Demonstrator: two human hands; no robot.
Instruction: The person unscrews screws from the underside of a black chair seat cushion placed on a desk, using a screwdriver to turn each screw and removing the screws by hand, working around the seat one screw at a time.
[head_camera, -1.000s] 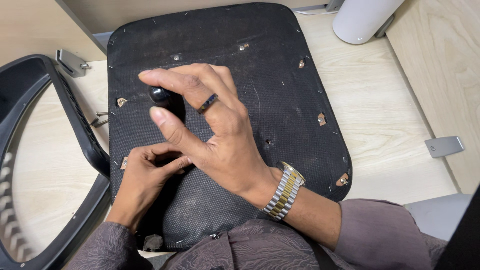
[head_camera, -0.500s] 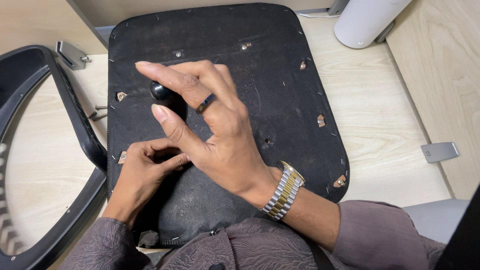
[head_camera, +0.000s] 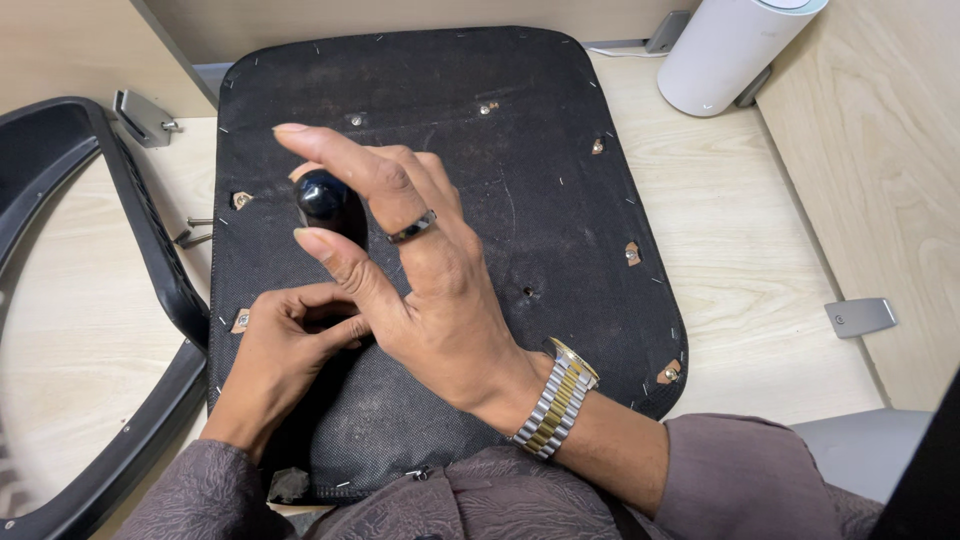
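Note:
A black chair seat (head_camera: 520, 130) lies upside down on a light wooden surface, its fabric underside stapled round the edge. My right hand (head_camera: 420, 270), with a dark ring and a metal watch, grips a round black knob (head_camera: 325, 200) between thumb and fingers over the seat's left part. Just below it, my left hand (head_camera: 290, 350) rests on the seat with its fingers curled round something beneath the knob; what they pinch is hidden.
A black chair frame (head_camera: 150, 250) curves along the left. A metal bracket (head_camera: 145, 115) and loose screws (head_camera: 195, 232) lie beside it. A white cylinder (head_camera: 725, 55) stands at the back right, a grey metal plate (head_camera: 860, 316) at the right by a wooden panel.
My right hand stays on the black knob and has turned slightly, fingers shifting round it. The left hand keeps its place below.

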